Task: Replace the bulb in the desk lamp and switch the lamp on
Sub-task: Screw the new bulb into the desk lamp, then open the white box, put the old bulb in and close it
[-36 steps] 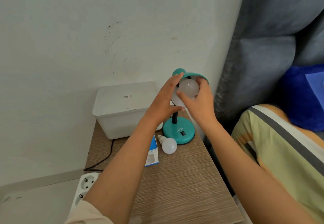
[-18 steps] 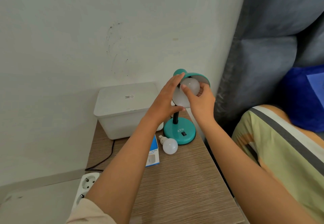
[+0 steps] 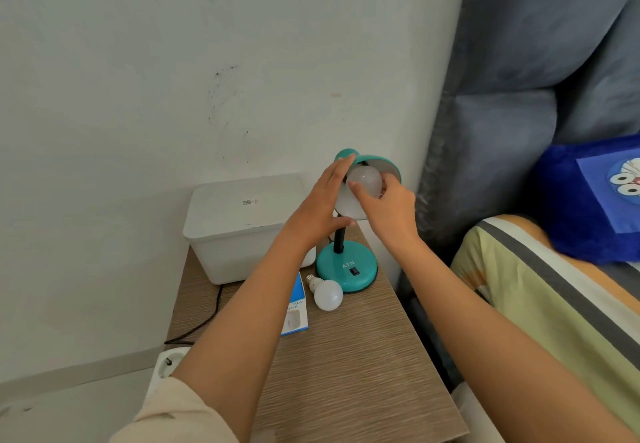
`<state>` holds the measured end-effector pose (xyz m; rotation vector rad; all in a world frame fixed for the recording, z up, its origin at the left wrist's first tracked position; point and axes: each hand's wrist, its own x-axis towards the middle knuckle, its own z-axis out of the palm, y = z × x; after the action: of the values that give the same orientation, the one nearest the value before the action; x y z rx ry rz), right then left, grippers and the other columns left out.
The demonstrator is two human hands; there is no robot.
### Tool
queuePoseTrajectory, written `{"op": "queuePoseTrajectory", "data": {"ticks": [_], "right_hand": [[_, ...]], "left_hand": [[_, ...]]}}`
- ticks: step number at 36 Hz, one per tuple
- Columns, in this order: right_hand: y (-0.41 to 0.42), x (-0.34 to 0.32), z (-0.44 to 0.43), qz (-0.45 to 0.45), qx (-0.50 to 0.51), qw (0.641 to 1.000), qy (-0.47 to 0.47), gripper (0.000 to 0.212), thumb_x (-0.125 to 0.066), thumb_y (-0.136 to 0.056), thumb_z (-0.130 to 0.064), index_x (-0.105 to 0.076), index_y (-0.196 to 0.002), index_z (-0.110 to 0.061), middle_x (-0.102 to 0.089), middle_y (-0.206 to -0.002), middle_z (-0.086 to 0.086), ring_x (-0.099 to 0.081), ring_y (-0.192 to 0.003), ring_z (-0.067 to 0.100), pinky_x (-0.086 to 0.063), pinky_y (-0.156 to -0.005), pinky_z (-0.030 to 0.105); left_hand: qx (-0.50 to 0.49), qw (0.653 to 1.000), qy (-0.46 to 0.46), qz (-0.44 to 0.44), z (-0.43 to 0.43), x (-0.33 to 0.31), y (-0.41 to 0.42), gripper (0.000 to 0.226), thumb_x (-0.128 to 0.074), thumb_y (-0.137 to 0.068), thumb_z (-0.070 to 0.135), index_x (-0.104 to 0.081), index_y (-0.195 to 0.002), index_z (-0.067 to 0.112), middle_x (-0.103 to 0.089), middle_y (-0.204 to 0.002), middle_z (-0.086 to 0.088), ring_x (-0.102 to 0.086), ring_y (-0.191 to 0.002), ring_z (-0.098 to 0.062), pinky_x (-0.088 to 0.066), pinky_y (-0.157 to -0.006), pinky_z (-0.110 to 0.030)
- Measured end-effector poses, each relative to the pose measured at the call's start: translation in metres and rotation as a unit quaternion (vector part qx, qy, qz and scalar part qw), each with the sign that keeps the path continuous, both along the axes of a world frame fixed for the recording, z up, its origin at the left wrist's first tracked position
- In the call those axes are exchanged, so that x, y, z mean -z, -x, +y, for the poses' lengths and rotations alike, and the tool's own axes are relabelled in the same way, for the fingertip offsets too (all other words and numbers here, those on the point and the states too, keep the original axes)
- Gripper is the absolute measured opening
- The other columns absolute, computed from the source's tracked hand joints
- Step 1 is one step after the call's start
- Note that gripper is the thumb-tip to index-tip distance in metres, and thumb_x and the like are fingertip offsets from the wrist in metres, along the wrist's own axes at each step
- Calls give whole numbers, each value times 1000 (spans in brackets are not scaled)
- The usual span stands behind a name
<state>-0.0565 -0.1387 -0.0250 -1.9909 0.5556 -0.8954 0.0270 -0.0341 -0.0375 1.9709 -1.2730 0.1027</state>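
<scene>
A teal desk lamp [image 3: 346, 264] stands at the back right corner of a wooden bedside table [image 3: 349, 366], its round base carrying a small black switch [image 3: 353, 271] that faces the camera. The lamp's shade [image 3: 377, 162] is tilted so that its white inside shows, and a frosted white bulb [image 3: 363, 181] sits in the mouth of the shade. The right hand [image 3: 388, 208] grasps this bulb, thumb on its near side and fingers curled round the far side, under the rim of the shade. The left hand [image 3: 320, 207] lies flat and open against the left side of the shade, fingertips reaching up to the teal cap at its top; it steadies the shade but does not close around anything. How far the bulb sits in the socket cannot be told, since the hands and shade hide its neck. A second white bulb [image 3: 325, 292] lies on its side on the table, touching or just beside the front left edge of the lamp base, its metal screw end pointing up and to the left. A blue and white carton [image 3: 296, 311] lies flat beside it, partly hidden by the left forearm. A white lidded box [image 3: 242, 224] stands against the wall behind, to the left of the lamp.
</scene>
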Motion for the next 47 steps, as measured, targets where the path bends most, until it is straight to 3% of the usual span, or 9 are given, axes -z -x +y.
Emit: {"op": "queuePoseTrajectory", "data": {"ticks": [5,9,17,24,29,32,39,43,47], "right_hand": [[13,-5,0,55,-9,997,45,36,-57,-89,-31,-57,-107,0,-59,-92,11,-54,-78,17,-37,-55,18],[29,-3,7,103,-10,991,88,36,-53,-92,-30,-56,-105,3,-55,-91,10,-48,-78,16,-34,-59,20],[52,15,39,186,-75,972,119,42,-50,-92,-28,-51,-125,-2,-59,-122,17,-56,-111,28,-46,-93,38],[32,34,64,234,-131,951,157,39,-48,-93,-33,-57,-118,-4,-62,-119,14,-57,-107,26,-47,-90,38],[-8,45,73,250,-180,940,144,37,-44,-94,-36,-53,-114,-5,-55,-118,11,-50,-113,27,-41,-90,32],[-34,47,72,240,-182,945,126,58,-42,-95,-36,-27,-142,-4,-31,-149,15,-29,-137,27,-27,-111,35],[-83,55,55,247,-176,950,72,100,-55,-83,-54,3,-148,-6,0,-159,11,-3,-147,25,-9,-118,37],[-93,69,49,219,-201,955,-13,108,-63,-75,-57,1,-149,-11,-8,-158,7,-11,-145,22,-15,-118,36],[-98,82,44,176,-177,968,-30,109,-64,-59,-72,-22,-143,-16,-37,-146,6,-36,-134,22,-34,-111,46]], "left_hand": [[-5,1000,-13,-23,6,-8,10,99,-72,-76,-1,-9,-149,20,-18,-155,-6,-21,-142,-18,-24,-113,-27],[-35,997,-57,-39,16,-15,16,99,-70,-78,-1,-4,-150,19,-12,-158,-4,-16,-143,-17,-16,-108,-19],[-91,982,-154,-54,55,-10,23,78,-60,-90,31,-12,-149,14,-13,-158,-3,-15,-144,-16,-17,-114,-28],[-167,964,-209,-8,103,11,5,69,-46,-93,48,-21,-148,14,-20,-156,-4,-19,-143,-18,-23,-113,-35],[-235,955,-168,64,135,22,-23,69,-37,-95,52,-20,-148,12,-21,-156,-5,-17,-143,-17,-19,-113,-32],[-282,946,-120,106,153,26,-43,74,-36,-94,55,-14,-149,12,-14,-158,-4,-12,-145,-16,-16,-115,-35],[-295,930,-30,216,177,47,-80,99,-66,-79,51,-7,-149,12,-11,-157,-1,-15,-142,-15,-15,-110,-25],[-291,925,-2,246,178,67,-90,111,-72,-74,47,1,-150,13,-1,-158,2,-7,-144,-11,-10,-110,-22],[-305,919,59,242,177,75,-98,100,-79,-67,43,-21,-145,19,-28,-144,10,-30,-128,-3,-26,-105,-20]]}}
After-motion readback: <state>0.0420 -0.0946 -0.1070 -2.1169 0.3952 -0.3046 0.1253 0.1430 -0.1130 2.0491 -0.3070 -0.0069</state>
